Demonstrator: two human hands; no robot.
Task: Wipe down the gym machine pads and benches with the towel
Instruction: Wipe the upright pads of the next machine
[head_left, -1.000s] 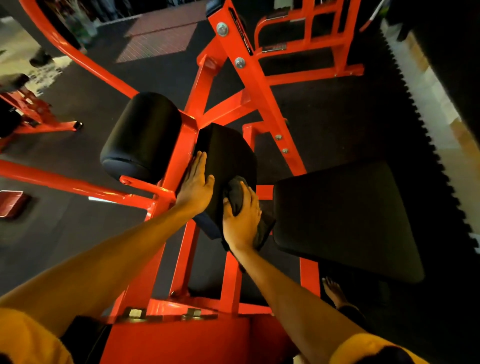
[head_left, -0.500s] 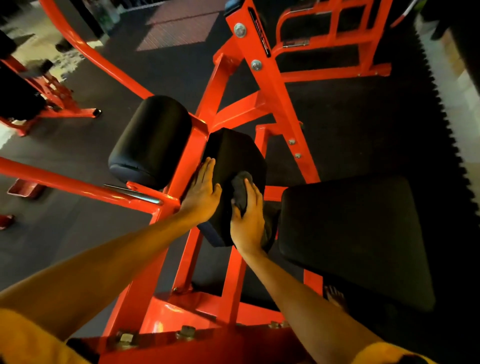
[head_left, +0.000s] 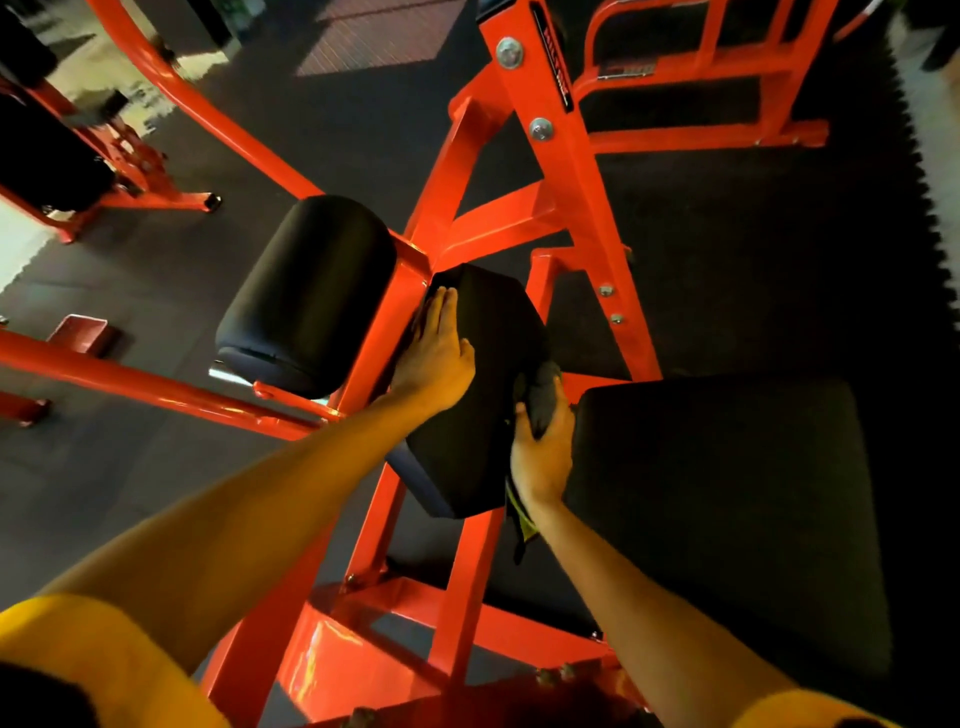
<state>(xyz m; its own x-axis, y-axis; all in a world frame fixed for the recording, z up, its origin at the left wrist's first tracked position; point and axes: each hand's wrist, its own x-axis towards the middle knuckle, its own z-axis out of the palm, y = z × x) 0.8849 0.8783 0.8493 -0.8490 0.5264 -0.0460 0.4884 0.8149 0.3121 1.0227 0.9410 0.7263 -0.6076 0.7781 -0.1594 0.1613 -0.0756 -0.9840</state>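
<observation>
Dark towel (head_left: 540, 400) bunched in the right hand (head_left: 543, 452) rubs the centre pad's (head_left: 483, 415) right edge, left hand (head_left: 436, 358) braced flat and holding nothing; the seat pad (head_left: 727, 493) beside the grip likely comes next.

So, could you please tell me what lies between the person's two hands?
In the head view, the black middle pad lies between the left hand and the towel-holding right hand.

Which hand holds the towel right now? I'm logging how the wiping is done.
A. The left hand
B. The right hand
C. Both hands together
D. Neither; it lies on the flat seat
B: the right hand grips the dark towel against the right edge of the middle pad, while the left hand lies flat and bare on that pad's left side.
</observation>
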